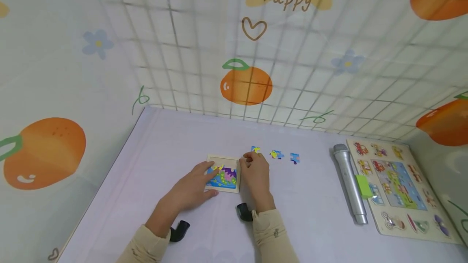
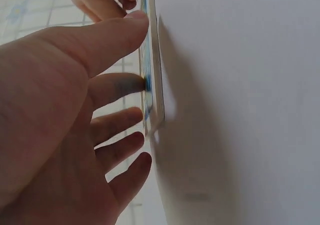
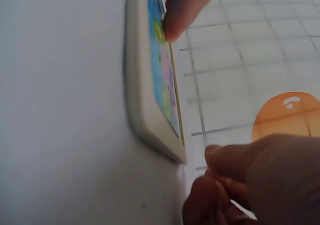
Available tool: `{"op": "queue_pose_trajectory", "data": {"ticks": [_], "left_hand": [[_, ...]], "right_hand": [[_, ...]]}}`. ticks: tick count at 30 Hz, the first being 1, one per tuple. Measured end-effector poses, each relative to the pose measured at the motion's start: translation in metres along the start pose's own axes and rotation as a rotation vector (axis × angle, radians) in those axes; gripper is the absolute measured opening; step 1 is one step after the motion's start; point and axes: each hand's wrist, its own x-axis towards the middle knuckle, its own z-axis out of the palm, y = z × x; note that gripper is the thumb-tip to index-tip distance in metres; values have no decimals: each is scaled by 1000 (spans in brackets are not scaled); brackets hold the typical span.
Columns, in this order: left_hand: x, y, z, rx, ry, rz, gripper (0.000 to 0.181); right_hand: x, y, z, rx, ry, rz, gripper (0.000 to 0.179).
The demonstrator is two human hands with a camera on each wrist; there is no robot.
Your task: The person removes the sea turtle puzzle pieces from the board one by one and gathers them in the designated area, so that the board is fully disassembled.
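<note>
A small wooden puzzle tray (image 1: 224, 190) lies on the table with a bright blue, purple and green picture partly filling it; bare wood shows along its top. My left hand (image 1: 195, 184) rests over the tray's left side, fingers extended, with a fingertip touching the picture in the left wrist view. Beside the tray's right edge is my right hand (image 1: 257, 173), its thumb (image 3: 225, 157) and fingers curled together; whether they pinch a piece I cannot tell. Just beyond those fingers lies a puzzle piece (image 1: 255, 149), partly covered by the hand.
Further right on the table are a blue-and-yellow puzzle piece (image 1: 277, 154) and a blue-and-pink one (image 1: 294, 158). A silver microphone (image 1: 349, 186) lies by a large wooden picture board (image 1: 384, 224), with a green block (image 1: 363, 186) between them. A fabric-covered grid wall (image 1: 197, 72) stands behind.
</note>
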Motion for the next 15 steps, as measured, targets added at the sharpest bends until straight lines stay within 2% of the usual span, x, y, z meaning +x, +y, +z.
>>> {"op": "queue_pose_trajectory", "data": {"ticks": [4, 9, 15], "left_hand": [[1, 4, 1, 10, -25, 36, 72], [-3, 5, -2, 3, -42, 38, 73], [-5, 2, -2, -20, -34, 86, 66]], "right_hand": [[-5, 0, 0, 48, -37, -24, 16], [-8, 5, 0, 61, -95, -41, 14], [-10, 10, -6, 32, -174, -135, 14]]}}
